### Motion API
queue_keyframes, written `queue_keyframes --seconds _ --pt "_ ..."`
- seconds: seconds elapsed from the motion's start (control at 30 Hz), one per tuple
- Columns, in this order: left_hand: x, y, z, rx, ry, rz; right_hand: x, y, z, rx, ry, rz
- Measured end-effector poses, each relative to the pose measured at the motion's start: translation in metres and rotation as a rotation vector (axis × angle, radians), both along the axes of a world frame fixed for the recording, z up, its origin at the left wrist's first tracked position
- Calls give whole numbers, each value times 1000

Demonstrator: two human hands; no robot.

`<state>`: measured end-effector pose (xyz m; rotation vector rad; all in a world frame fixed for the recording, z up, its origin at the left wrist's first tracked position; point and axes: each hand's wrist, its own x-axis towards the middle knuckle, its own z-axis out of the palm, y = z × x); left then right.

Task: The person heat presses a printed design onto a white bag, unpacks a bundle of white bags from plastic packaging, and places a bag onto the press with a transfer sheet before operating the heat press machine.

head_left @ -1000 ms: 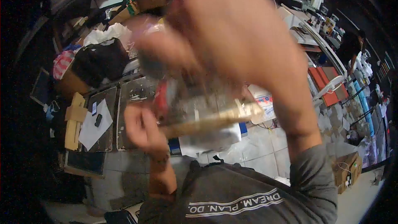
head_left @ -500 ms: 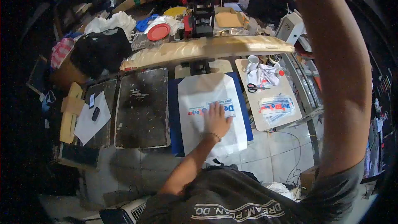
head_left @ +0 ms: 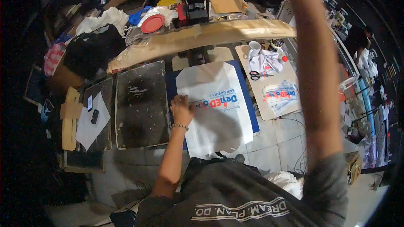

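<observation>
A white printed sheet with cut-off top corners lies on a blue board in front of me, its blue and red lettering running across the middle. At the sheet's left edge is my left hand, a beaded bracelet on its wrist. Its fingers are curled and closed on the edge; the fingertips are partly hidden. My right arm is raised along the right side, blurred near the top, and its hand lies beyond the upper edge of the view.
To the left stands a dark, worn board; beyond it lie a white paper and a phone. On the right, a pale board carries scissors, a white mug and crumpled cloth. A long wrapped beam crosses behind.
My left hand has moved left from the lettering to the sheet's left edge, and its fingers have curled. More of the print is uncovered. My right arm stays raised; the view has shifted.
</observation>
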<state>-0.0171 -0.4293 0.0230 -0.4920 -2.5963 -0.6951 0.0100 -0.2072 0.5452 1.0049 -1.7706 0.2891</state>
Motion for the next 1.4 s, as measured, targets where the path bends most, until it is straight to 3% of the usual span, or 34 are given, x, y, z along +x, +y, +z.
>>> queue_keyframes --seconds 0.1,0.13,0.2,0.3,0.33,0.37,0.4,0.47,0.53,0.6,0.67,0.73,0.77,0.8,0.87,0.9,0.93,1.0,1.03,1.07,1.13,1.17,1.23,1.27,1.37,1.4 --pt "-13 -6 -2 66 -84 -39 42 4 -178 -205 -376 168" --pt "-13 -7 7 94 -97 -47 56 0 -235 -301 -501 55" --pt "-21 -9 4 231 -89 -105 60 29 -380 -97 -977 -225" --pt "-7 4 21 270 -225 -74 106 35 -461 -92 -971 -422" --pt "11 12 23 72 -112 -197 114 36 -479 -114 -931 -504" --pt "27 19 27 -126 -1 -319 116 36 -488 -101 -948 -499" --pt "37 26 34 -134 -8 -317 116 36 -485 -107 -956 -493" --pt "55 37 48 79 148 -227 115 34 -480 -137 -978 -511" --pt "63 41 50 99 148 -127 114 34 -483 -160 -964 -500" --pt "69 42 43 45 -64 -504 116 35 -485 -163 -953 -483" --pt "60 43 47 90 -4 -401 115 35 -484 -180 -945 -491" --pt "61 53 56 300 65 -63 114 34 -483 -207 -947 -482" --pt "61 50 54 -54 10 -429 116 35 -481 -221 -948 -466" --pt "62 50 52 -50 20 -429 115 38 -482 -216 -938 -467" --pt "67 52 53 184 -290 -558 115 41 -487 -338 -956 -403" --pt "65 58 62 396 -199 -303 113 45 -489 -473 -922 -339" --pt "63 62 55 387 -200 -321 111 49 -492 -488 -915 -352" --pt "78 73 51 161 -204 -407 111 60 -500 -836 -844 -317" --pt "89 71 52 55 -497 -758 108 69 -501 -915 -847 -305" --pt "94 83 59 46 -490 -755 105 86 -503 -1031 -957 -275" --pt "105 104 61 516 -193 6 96 101 -506 -1124 -975 -309" --pt "114 110 53 387 -276 126 91 109 -506 -1131 -976 -316" --pt "149 117 35 -41 -281 -686 81 125 -504 -1276 -1087 -264" --pt "169 122 44 54 -599 -929 77 132 -499 -1274 -1094 -263" --pt "200 137 96 151 -672 -924 67 141 -490 -1311 -1233 -270" --pt "196 133 108 208 -915 -925 63 142 -491 -1127 -1211 -373"
